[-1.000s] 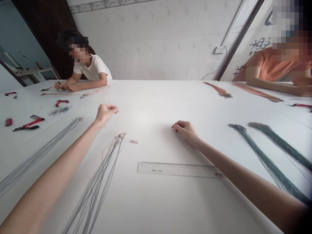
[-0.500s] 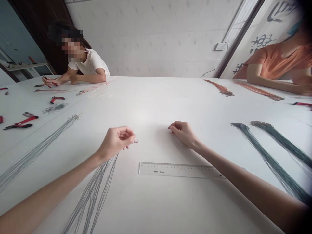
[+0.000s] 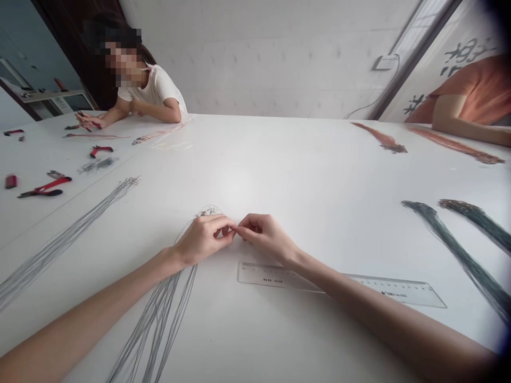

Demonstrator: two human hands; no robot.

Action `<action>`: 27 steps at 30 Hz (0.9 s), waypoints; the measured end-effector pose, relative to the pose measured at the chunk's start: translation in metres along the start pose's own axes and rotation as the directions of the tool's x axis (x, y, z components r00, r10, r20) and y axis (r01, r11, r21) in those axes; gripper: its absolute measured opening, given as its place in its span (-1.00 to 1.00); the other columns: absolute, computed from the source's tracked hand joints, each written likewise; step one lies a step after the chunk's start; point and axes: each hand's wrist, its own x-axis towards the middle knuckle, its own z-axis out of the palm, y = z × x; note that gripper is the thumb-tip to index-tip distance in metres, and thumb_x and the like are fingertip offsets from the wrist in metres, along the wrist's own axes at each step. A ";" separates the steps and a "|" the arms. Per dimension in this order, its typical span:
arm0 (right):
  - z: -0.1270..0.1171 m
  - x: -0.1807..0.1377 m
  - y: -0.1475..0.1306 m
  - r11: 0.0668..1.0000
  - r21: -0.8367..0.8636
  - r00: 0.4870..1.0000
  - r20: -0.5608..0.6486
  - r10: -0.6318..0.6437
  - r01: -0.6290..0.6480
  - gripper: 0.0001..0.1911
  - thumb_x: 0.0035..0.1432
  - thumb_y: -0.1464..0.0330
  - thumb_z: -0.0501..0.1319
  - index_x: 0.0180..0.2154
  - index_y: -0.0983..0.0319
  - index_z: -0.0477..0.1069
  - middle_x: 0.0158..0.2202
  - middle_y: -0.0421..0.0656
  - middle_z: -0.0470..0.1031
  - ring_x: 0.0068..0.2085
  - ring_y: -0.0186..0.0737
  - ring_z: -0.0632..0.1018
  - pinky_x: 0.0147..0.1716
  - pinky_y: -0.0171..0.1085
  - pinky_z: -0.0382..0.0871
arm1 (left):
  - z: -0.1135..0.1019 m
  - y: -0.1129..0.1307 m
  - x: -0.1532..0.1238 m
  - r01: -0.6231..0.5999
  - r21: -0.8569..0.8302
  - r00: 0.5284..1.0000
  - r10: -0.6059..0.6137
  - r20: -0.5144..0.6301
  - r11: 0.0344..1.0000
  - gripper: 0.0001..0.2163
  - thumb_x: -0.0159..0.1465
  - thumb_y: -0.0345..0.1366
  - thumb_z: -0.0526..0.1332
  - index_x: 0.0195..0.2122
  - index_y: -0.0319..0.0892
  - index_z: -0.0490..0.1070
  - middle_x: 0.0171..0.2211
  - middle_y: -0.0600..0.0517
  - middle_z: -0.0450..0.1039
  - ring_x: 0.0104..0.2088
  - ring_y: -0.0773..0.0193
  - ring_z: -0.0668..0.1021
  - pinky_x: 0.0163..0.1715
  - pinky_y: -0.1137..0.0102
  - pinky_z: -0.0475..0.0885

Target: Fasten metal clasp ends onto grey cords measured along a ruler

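My left hand point(image 3: 207, 236) and my right hand point(image 3: 264, 235) meet fingertip to fingertip above the white table, both closed in a pinch. A thin grey cord point(image 3: 210, 206) loops up behind my left hand and seems to run into its fingers. Whatever sits between the right fingertips is too small to make out. Under my left wrist lies a bundle of grey cords point(image 3: 159, 314), its small tangled ends showing just beyond the knuckles. A clear ruler point(image 3: 259, 274) lies below my right hand, partly covered by the forearm.
Another grey cord bundle point(image 3: 80, 236) lies at left, near red-handled pliers point(image 3: 50, 184) and a grey tangle point(image 3: 97, 165). Dark green bundles point(image 3: 447, 244) lie at right, orange-brown bundles point(image 3: 379, 137) farther back. Two people sit across the table point(image 3: 295, 165).
My right hand has moved left and my left hand slightly right, so their fingertips now meet. The view has shifted a little, and more of the ruler shows.
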 end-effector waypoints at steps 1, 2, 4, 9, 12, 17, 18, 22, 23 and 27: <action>0.000 0.000 0.000 1.000 0.009 1.000 -0.009 0.010 -0.009 -0.80 0.05 0.32 0.10 -0.48 0.30 0.39 -0.53 -0.22 0.33 -0.52 -0.41 0.26 -0.54 -0.37 0.09 | -0.003 0.000 0.002 0.000 0.002 1.000 0.000 0.013 1.000 -0.90 0.18 -0.46 0.10 -0.38 -0.20 0.40 -0.51 0.11 0.38 -0.51 0.43 0.37 -0.49 0.53 0.27; 0.000 -0.001 0.000 1.000 0.016 1.000 -0.018 0.016 -0.015 -0.82 0.05 0.33 0.10 -0.48 0.30 0.38 -0.53 -0.22 0.33 -0.52 -0.40 0.27 -0.53 -0.37 0.10 | -0.006 0.001 0.004 0.004 0.006 0.999 -0.004 0.039 1.000 -0.90 0.18 -0.45 0.11 -0.39 -0.19 0.39 -0.51 0.11 0.38 -0.50 0.43 0.37 -0.47 0.53 0.27; 0.000 -0.002 0.000 1.000 0.028 0.999 -0.038 0.015 -0.014 -0.84 0.03 0.35 0.09 -0.48 0.30 0.37 -0.52 -0.22 0.34 -0.51 -0.40 0.28 -0.52 -0.37 0.11 | -0.017 0.002 0.010 0.026 0.032 0.991 -0.030 0.132 0.999 -0.92 0.18 -0.44 0.13 -0.40 -0.18 0.39 -0.45 0.11 0.39 -0.43 0.41 0.39 -0.43 0.52 0.27; 0.002 -0.002 0.003 1.000 0.008 0.997 -0.079 0.000 0.001 -0.84 0.03 0.36 0.08 -0.49 0.30 0.35 -0.53 -0.22 0.34 -0.51 -0.39 0.28 -0.52 -0.37 0.11 | -0.057 -0.001 0.025 0.174 0.202 0.908 -0.236 0.345 0.964 -0.97 0.14 -0.32 0.21 -0.40 -0.13 0.41 -0.29 0.12 0.39 -0.30 0.36 0.41 -0.32 0.50 0.25; 0.003 -0.002 0.005 1.000 -0.027 0.998 -0.066 -0.008 0.006 -0.84 0.04 0.36 0.08 -0.48 0.30 0.36 -0.52 -0.22 0.37 -0.51 -0.38 0.30 -0.52 -0.37 0.13 | -0.078 -0.008 0.027 0.270 0.237 0.820 -0.351 0.452 0.933 -0.92 0.12 -0.26 0.22 -0.44 -0.13 0.42 -0.39 0.13 0.42 -0.39 0.37 0.40 -0.39 0.52 0.25; 0.004 -0.003 0.007 0.995 -0.089 0.997 -0.060 -0.044 0.038 -0.84 0.06 0.38 0.06 -0.47 0.28 0.37 -0.51 -0.21 0.39 -0.49 -0.37 0.32 -0.49 -0.36 0.16 | -0.085 -0.018 0.025 0.402 0.206 0.643 -0.435 0.630 0.892 -0.90 0.06 -0.25 0.23 -0.47 -0.16 0.43 -0.49 0.13 0.41 -0.48 0.37 0.39 -0.49 0.55 0.25; 0.003 -0.003 0.007 0.995 -0.095 0.997 -0.060 -0.047 0.042 -0.84 0.06 0.38 0.06 -0.47 0.28 0.37 -0.51 -0.21 0.39 -0.49 -0.36 0.32 -0.49 -0.36 0.16 | -0.083 -0.018 0.025 0.416 0.201 0.611 -0.437 0.661 0.887 -0.91 0.06 -0.26 0.23 -0.48 -0.16 0.42 -0.51 0.13 0.40 -0.49 0.37 0.38 -0.50 0.56 0.25; 0.003 -0.003 0.007 0.992 -0.114 0.997 -0.056 -0.056 0.049 -0.84 0.06 0.38 0.07 -0.47 0.28 0.37 -0.52 -0.22 0.39 -0.48 -0.37 0.32 -0.48 -0.36 0.16 | -0.073 -0.021 0.024 0.439 0.168 0.606 -0.429 0.670 0.883 -0.91 0.03 -0.28 0.23 -0.52 -0.19 0.40 -0.58 0.12 0.32 -0.54 0.38 0.34 -0.58 0.56 0.20; 0.003 -0.003 0.007 0.992 -0.118 0.997 -0.053 -0.060 0.053 -0.84 0.07 0.39 0.07 -0.48 0.28 0.37 -0.52 -0.23 0.38 -0.48 -0.37 0.32 -0.48 -0.37 0.16 | -0.072 -0.023 0.024 0.441 0.153 0.627 -0.426 0.652 0.885 -0.90 0.02 -0.28 0.23 -0.52 -0.20 0.40 -0.58 0.12 0.32 -0.54 0.38 0.34 -0.58 0.56 0.20; 0.004 -0.004 0.007 0.991 -0.121 0.997 -0.047 -0.068 0.062 -0.84 0.07 0.40 0.07 -0.47 0.27 0.38 -0.52 -0.24 0.38 -0.49 -0.39 0.30 -0.48 -0.37 0.16 | -0.068 -0.037 0.023 0.438 0.124 0.705 -0.426 0.567 0.890 -0.88 0.06 -0.25 0.21 -0.45 -0.19 0.42 -0.54 0.11 0.36 -0.51 0.37 0.36 -0.53 0.55 0.24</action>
